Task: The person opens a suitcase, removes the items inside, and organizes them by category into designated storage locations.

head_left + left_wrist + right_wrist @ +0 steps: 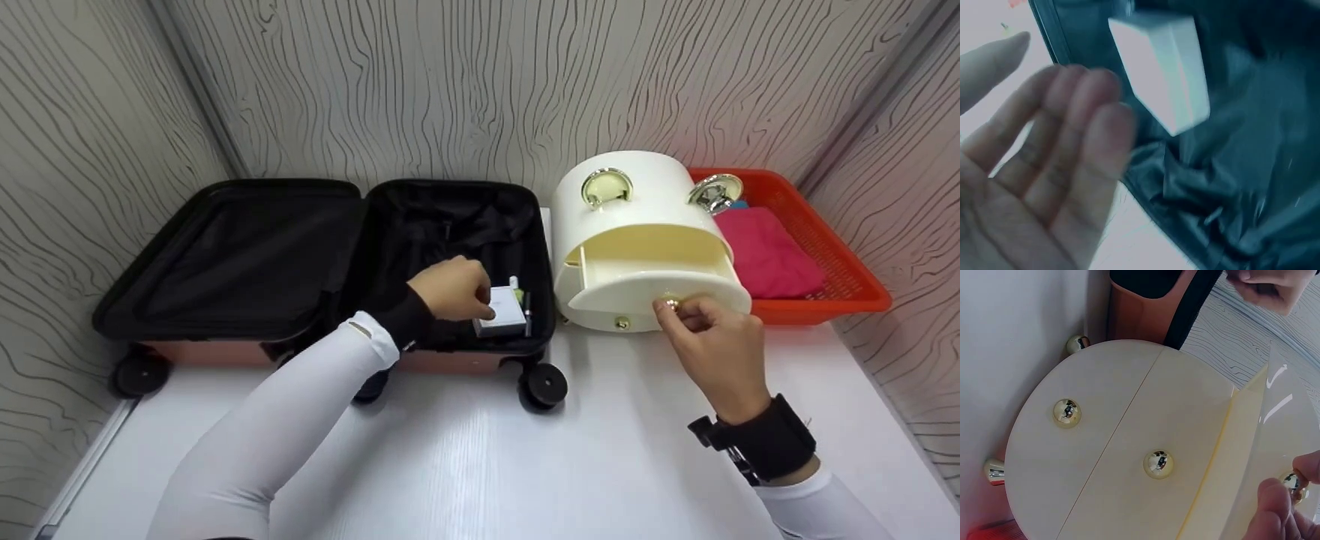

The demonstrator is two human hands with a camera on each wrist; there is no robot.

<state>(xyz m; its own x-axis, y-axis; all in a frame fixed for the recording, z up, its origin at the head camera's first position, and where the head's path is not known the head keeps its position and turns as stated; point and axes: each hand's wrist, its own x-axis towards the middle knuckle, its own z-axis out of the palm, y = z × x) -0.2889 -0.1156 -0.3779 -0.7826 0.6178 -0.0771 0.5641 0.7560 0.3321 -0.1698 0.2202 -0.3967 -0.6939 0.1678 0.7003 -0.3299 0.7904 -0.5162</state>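
Observation:
My right hand [716, 349] pinches the gold knob [1293, 482] on the top drawer [637, 295] of a round-fronted cream storage box [660, 176]. That drawer stands pulled out, its inside showing from above. Two lower gold knobs [1158, 464] sit on drawer fronts that are closed. Over the right half of an open suitcase [465, 361], my left hand [454, 289] holds nothing, its fingers loosely bent in the left wrist view. Close by its fingertips a small white box [1162, 73] lies on the black lining, with a slim dark tube [528, 315] beside it.
Right of the storage box stands a red-orange basket [847, 277] holding folded pink cloth [772, 255]. The suitcase's other half [247, 262] lies spread out to the left. Its black wheels [544, 386] face the front of the white table [465, 465]. Patterned walls close in the back.

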